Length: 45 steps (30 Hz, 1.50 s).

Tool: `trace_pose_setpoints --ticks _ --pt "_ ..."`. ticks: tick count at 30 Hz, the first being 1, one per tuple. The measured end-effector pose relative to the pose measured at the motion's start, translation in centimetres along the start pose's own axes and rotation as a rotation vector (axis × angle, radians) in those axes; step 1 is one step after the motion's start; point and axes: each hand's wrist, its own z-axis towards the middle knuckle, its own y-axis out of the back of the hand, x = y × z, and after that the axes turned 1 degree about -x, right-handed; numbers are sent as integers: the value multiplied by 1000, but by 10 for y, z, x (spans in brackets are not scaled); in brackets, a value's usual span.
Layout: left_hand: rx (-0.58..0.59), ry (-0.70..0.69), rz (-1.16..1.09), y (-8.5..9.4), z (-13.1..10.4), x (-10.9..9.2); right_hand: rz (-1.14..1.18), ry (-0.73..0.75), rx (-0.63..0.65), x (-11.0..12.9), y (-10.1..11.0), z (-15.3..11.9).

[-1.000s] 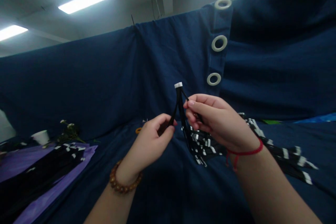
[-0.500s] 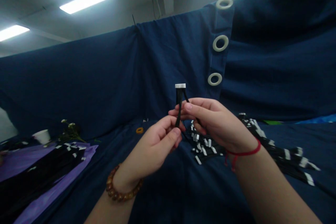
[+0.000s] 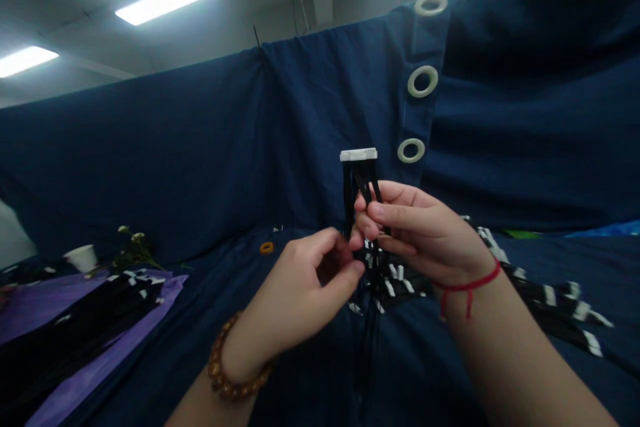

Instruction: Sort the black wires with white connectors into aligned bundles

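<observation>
A wiring harness stands upright before me, its wide white connector (image 3: 359, 155) on top and its black wires (image 3: 349, 197) hanging down in separate strands. My right hand (image 3: 407, 223) pinches some of these wires between thumb and fingers, just below the connector. Curled at the left of the strands is my left hand (image 3: 305, 280), its thumb and fingertips closed on the wires lower down; the exact contact is partly hidden. The loose wire ends trail below both hands and blur against the dark cloth.
More black harnesses with white connectors (image 3: 550, 295) lie in a pile behind and right of my hands. An orange tape roll (image 3: 267, 248) sits on the blue cloth. Purple sheeting (image 3: 173, 290) at left bears black cables, near a white cup (image 3: 81, 258) and small white flowers (image 3: 137, 238).
The connector has turned its broad side toward me and shifted slightly right and up. My right hand pinches the wires nearer the connector; the left thumb and fingers have spread a little.
</observation>
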Motion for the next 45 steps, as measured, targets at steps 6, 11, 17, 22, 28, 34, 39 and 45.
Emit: trace_pose_setpoints --ticks 6,11,17,22,28,34,39,45 --pt "59 18 57 -4 1 1 68 50 -28 -1 -2 1" --pt "62 19 42 -7 4 5 95 48 -38 -1 -4 1" --pt "-117 -40 259 -11 7 10 27 36 -81 -1 -7 1" --pt "-159 -36 336 -6 8 10 -166 73 -235 2 -5 2" --pt "-177 -2 211 6 6 7 -315 141 -360 9 -2 -1" --pt "-2 53 -239 19 0 2 -396 130 -375 6 -3 0" --pt "171 159 -782 23 -1 3 -453 122 -363 1 -4 3" --pt "-46 144 -501 10 9 13 -508 93 -226 -6 -6 5"
